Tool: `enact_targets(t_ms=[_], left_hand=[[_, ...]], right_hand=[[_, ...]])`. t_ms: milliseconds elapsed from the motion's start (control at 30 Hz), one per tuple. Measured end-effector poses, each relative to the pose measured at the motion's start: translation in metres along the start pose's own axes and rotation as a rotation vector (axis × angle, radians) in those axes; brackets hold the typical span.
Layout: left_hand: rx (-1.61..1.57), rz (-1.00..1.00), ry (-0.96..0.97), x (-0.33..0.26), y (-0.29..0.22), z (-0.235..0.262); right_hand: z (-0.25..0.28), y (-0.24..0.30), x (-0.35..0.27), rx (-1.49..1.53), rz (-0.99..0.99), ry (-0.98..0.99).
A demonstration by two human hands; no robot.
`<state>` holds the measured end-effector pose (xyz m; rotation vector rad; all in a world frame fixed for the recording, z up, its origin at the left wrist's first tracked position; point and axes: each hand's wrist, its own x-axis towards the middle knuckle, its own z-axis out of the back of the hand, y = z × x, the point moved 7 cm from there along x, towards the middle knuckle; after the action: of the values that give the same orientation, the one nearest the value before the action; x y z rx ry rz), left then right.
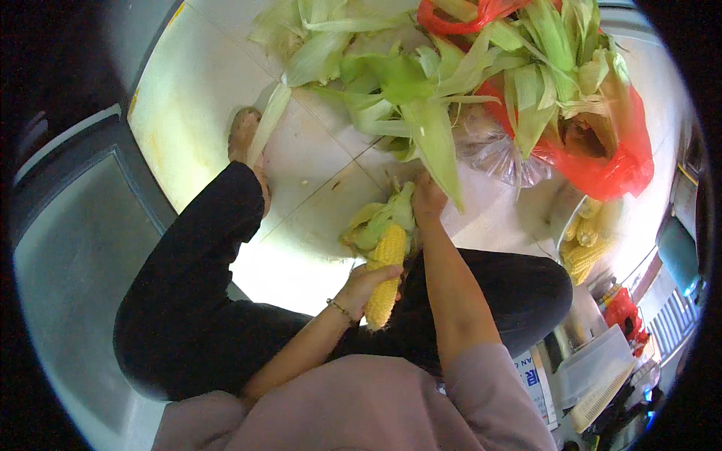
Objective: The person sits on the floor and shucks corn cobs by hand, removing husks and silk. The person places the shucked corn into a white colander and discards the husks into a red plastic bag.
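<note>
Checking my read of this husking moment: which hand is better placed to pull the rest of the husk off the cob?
Probably the right hand: it already sits on the green husk at the cob's far end, while the left hand grips the bare corn cob lower down, steadying it.

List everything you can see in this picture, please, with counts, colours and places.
corn cob: one, yellow, half husked, centre, held in both hands
husk pile: many green leaves, floor, top centre
red bag: one, top right, holding husks
clear bag: one, beside the red bag
husked cobs: several, yellow, right
tiled floor: pale
left hand: grips the cob's lower half
right hand: fingers pulling the husk at the cob's top
</note>
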<state>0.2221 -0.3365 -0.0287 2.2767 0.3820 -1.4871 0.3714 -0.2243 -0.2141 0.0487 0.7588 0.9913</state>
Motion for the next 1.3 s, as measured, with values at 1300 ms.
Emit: enact_targets(t_ms=[1300], left_hand=[[-0.294, -0.189, 0.168, -0.004, -0.058, -0.021]], right_hand=[[0.143, 0.164, -0.14, 0.109, 0.776, 0.428]])
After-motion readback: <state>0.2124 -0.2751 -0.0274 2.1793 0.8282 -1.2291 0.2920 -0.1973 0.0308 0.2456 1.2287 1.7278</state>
